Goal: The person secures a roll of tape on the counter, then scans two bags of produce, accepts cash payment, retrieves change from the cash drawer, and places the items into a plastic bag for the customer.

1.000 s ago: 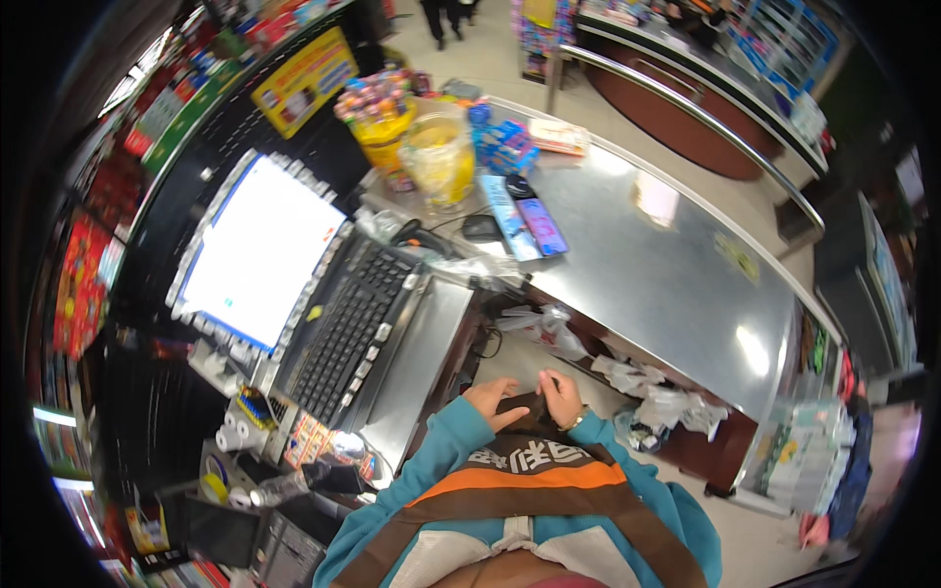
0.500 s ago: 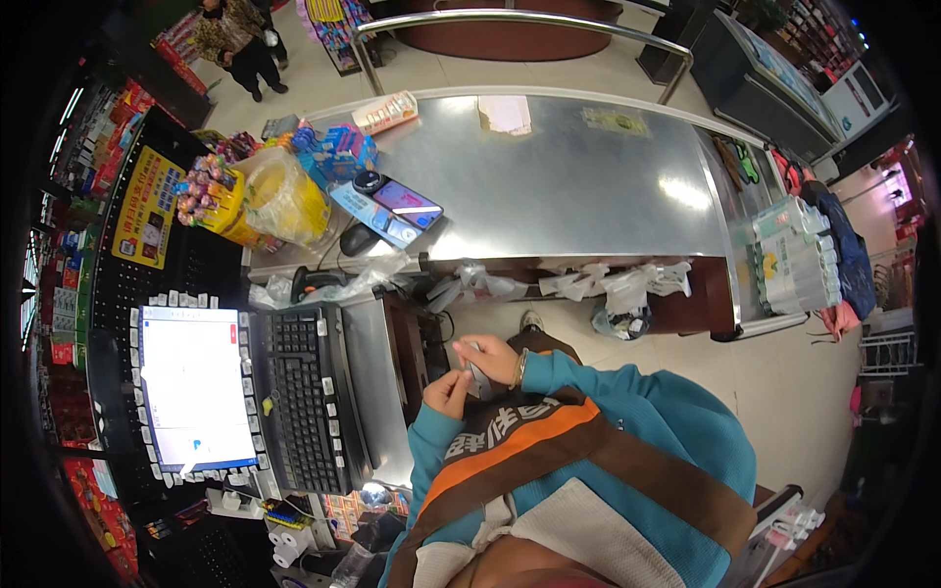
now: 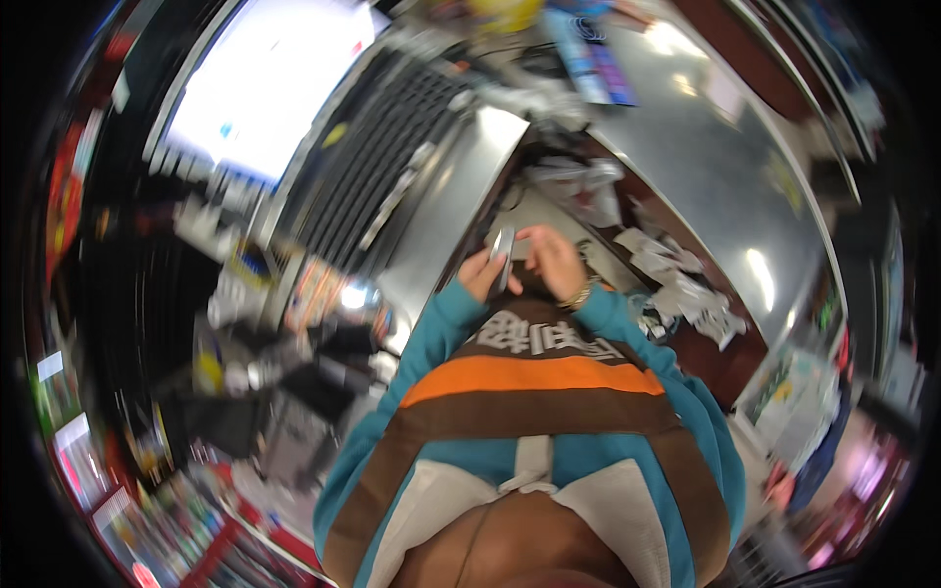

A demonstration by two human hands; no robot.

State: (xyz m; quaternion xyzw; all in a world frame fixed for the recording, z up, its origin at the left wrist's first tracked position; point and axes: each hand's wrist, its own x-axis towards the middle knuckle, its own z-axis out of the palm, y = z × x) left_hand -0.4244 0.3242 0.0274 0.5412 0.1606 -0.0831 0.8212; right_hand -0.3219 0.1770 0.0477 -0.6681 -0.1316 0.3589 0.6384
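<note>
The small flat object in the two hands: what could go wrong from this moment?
1. The left hand and right hand hold the small flat object only at the fingers, above the gap under the steel counter; it might slip down there.
2. Crumpled plastic bags lie close by the right hand; a dropped object could get lost among them.
3. The picture is blurred, so the grip cannot be judged well.

Bare steel counter (image 3: 686, 167) right of hands; keyboard (image 3: 382, 157) crowding the left.
</note>
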